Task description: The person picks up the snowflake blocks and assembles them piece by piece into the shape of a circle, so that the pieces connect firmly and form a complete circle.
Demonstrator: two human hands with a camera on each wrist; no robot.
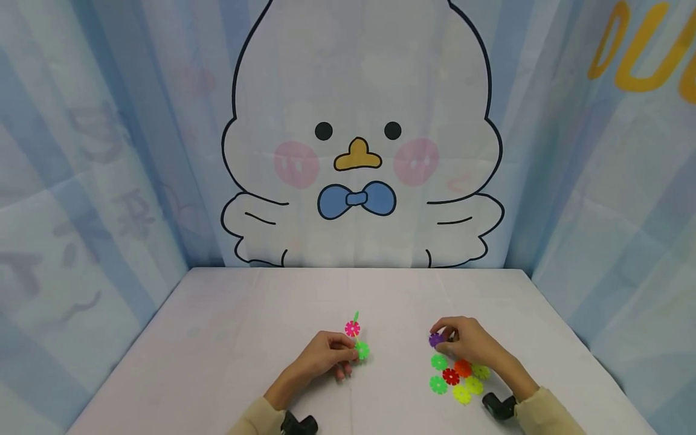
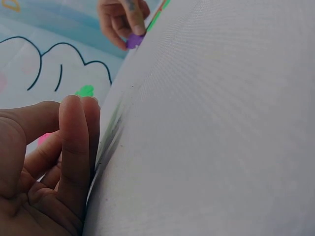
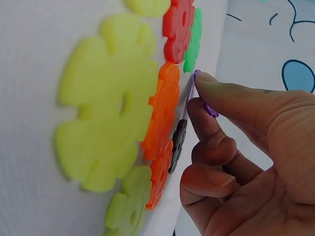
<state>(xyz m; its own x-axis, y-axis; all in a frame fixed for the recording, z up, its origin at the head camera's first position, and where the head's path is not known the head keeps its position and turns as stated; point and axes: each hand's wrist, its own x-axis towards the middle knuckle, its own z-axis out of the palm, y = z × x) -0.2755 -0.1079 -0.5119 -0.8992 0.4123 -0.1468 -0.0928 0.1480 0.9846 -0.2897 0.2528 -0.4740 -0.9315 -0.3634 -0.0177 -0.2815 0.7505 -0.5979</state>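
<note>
Purple disc (image 1: 435,340), pinched by the right hand (image 1: 472,342), is well apart, to the right of the left hand (image 1: 328,352), which pinches a green disc (image 1: 363,350) near a pink disc (image 1: 352,328).

White table (image 1: 228,326); coloured notched discs (image 1: 451,376) on top.

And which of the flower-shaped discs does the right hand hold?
The purple disc: the right hand pinches it, and no other disc in view is purple.
</note>
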